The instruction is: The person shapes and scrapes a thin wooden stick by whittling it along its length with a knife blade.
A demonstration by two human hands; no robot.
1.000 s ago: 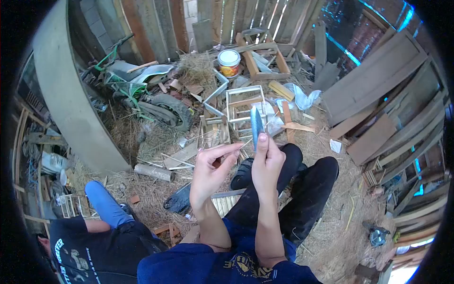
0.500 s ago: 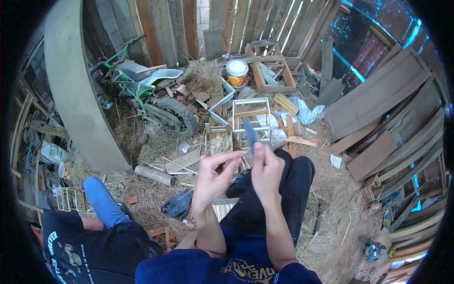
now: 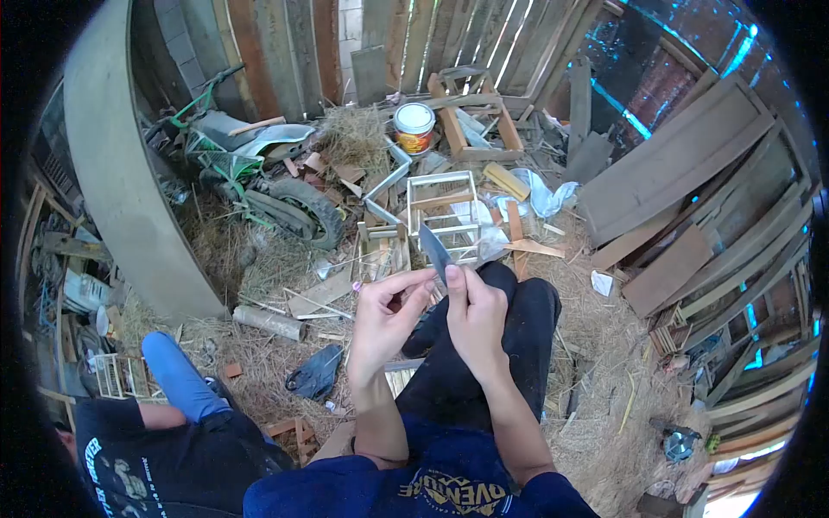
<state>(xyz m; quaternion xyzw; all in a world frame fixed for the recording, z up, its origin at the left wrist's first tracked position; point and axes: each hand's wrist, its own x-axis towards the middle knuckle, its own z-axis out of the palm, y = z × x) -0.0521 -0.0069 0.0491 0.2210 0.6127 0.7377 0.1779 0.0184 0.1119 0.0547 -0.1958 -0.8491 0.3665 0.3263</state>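
A broad grey knife blade [image 3: 433,250] points up and slightly left out of my right hand [image 3: 477,312], whose fingers are wrapped round its lower end. Just left of it, my left hand [image 3: 386,319] has thumb and forefinger pinched together close to the blade; what they hold is too small to make out. Beyond both hands lie a pale wooden frame with thin bars [image 3: 442,207] and a smaller slatted wooden piece [image 3: 382,252] on the straw-covered floor.
A co-worker in a black shirt [image 3: 173,466] sits at the lower left. A green motorbike [image 3: 250,173] lies at the upper left, a paint bucket [image 3: 414,128] stands at the back, and boards [image 3: 673,164] lean on the right. A dark plastic bag [image 3: 315,371] lies left of my arms.
The blade has tilted to the left and dropped closer to my left fingertips. My right hand has turned and moved slightly left. My legs have shifted left.
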